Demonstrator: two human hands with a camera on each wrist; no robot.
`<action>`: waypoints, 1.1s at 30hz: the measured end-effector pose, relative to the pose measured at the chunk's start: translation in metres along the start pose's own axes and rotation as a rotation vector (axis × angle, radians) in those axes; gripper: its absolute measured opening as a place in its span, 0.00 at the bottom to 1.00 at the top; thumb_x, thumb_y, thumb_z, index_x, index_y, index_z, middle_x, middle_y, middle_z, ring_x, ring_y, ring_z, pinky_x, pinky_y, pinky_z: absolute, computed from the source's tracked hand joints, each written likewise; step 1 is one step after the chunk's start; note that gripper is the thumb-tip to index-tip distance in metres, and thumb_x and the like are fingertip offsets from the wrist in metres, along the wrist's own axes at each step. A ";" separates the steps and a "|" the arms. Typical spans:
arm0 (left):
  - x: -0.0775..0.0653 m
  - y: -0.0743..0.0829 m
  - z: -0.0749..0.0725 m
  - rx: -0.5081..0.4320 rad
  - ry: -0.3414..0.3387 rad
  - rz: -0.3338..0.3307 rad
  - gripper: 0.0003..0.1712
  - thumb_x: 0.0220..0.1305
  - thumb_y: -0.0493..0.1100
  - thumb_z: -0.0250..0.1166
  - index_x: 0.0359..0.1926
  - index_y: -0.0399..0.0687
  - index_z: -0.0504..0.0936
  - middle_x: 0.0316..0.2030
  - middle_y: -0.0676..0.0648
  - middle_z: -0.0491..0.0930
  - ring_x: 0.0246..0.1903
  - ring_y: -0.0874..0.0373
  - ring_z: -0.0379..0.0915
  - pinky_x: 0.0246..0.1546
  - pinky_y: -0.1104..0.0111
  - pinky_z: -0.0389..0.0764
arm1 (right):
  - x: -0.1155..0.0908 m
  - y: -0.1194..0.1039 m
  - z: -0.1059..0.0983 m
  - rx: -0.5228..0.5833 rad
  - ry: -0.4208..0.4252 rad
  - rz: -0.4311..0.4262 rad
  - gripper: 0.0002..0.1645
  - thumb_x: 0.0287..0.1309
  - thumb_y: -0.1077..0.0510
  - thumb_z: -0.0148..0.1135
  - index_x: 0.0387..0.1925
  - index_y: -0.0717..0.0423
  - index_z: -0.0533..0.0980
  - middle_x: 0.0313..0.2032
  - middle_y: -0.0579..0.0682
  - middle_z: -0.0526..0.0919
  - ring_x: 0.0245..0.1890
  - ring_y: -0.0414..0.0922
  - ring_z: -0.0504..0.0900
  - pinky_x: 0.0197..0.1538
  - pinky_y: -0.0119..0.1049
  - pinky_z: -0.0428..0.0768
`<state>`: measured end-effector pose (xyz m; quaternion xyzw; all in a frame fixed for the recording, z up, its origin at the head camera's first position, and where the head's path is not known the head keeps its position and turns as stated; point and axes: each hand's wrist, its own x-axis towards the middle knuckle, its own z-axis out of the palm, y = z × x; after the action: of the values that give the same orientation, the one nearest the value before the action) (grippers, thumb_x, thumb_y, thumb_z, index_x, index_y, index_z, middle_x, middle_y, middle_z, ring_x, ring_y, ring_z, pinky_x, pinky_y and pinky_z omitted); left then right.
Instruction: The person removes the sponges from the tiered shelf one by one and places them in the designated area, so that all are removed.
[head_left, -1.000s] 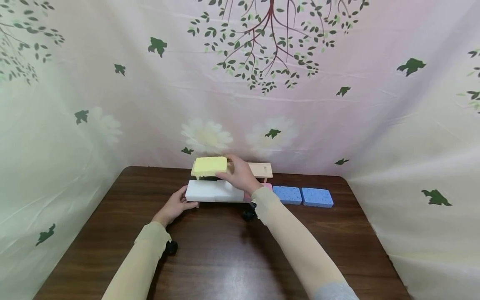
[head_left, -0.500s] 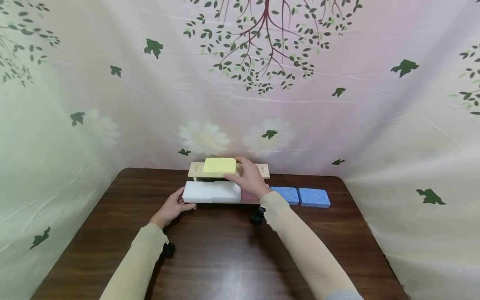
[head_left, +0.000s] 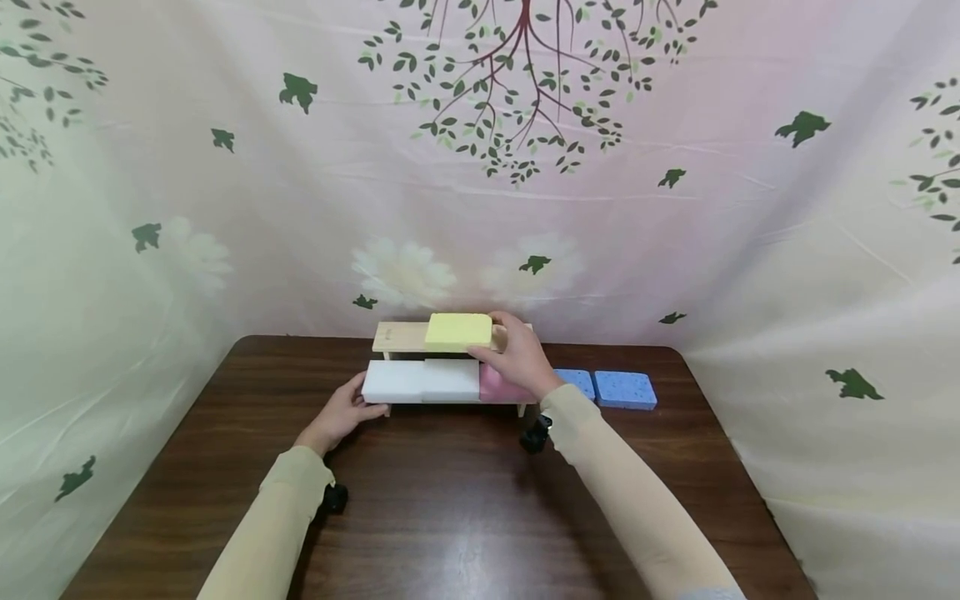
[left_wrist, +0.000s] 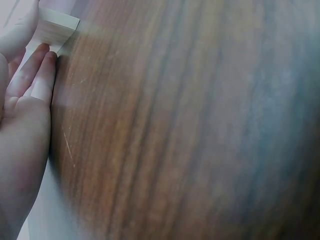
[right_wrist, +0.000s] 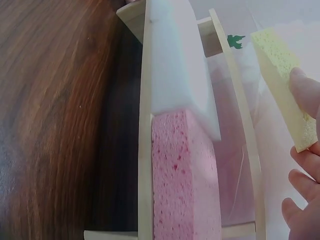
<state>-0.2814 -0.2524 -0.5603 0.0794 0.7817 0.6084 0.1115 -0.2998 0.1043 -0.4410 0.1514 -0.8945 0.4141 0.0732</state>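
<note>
My right hand [head_left: 519, 357] pinches a yellow sponge [head_left: 459, 332] between thumb and fingers over the rear, higher shelf of a two-tier wooden rack [head_left: 399, 337]. In the right wrist view, the yellow sponge [right_wrist: 280, 82] stands out beyond the rack's rail. Along the front shelf lie two white sponges [head_left: 393, 382], end to end, and a pink sponge [head_left: 495, 385] to their right, partly behind my right hand. My left hand [head_left: 341, 417] holds the front shelf's left end, thumb in front. Its fingertips reach a pale wooden piece [left_wrist: 55, 32] of the rack in the left wrist view.
Two blue sponges [head_left: 626, 390] lie on the dark wooden table [head_left: 450, 500] right of the rack; my right wrist partly covers the nearer one. Close behind the rack hangs a printed cloth backdrop [head_left: 300, 208], which also lines both sides.
My right hand has carried the yellow sponge rightward along the rear shelf, uncovering its left part. The left hand stays at the rack's left end. The head view has shifted slightly.
</note>
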 end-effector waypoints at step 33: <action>0.001 -0.002 -0.001 0.006 -0.001 0.008 0.52 0.66 0.36 0.74 0.83 0.44 0.53 0.74 0.34 0.66 0.71 0.41 0.67 0.61 0.70 0.76 | -0.033 0.050 -0.044 0.040 0.067 -0.016 0.41 0.58 0.40 0.79 0.67 0.53 0.75 0.60 0.52 0.82 0.61 0.55 0.80 0.64 0.59 0.77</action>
<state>-0.2826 -0.2538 -0.5624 0.0831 0.7831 0.6065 0.1093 -0.2847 0.1755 -0.4569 0.1461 -0.8820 0.4361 0.1032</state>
